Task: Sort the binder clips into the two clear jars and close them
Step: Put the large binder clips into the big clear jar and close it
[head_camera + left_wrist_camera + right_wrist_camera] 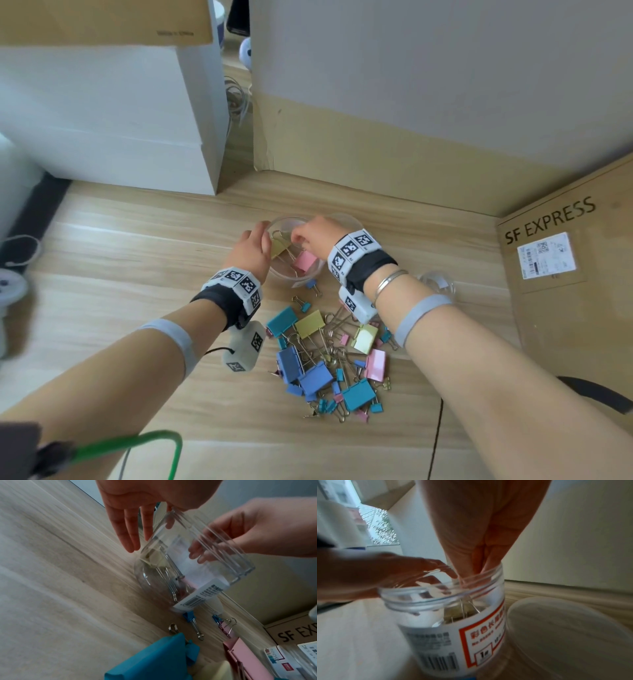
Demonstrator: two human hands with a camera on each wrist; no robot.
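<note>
Over floor's far edge, by wall: left hand [251, 248] steadies clear jar [296, 270], fingers straight against it; right hand [481, 534], fingertips pinched together inside mouth, prob. releasing yellow binder clip [279, 247].

A clear jar [296, 251] with a white printed label stood open and upright at the centre of the head view, holding a large yellow clip [279, 247] and a large pink clip [304, 261]. Below it, a loose pile of binder clips [329, 356], blue, teal, yellow and pink, lay on the wooden floor. A second clear jar [439, 283] stood right of centre.
</note>
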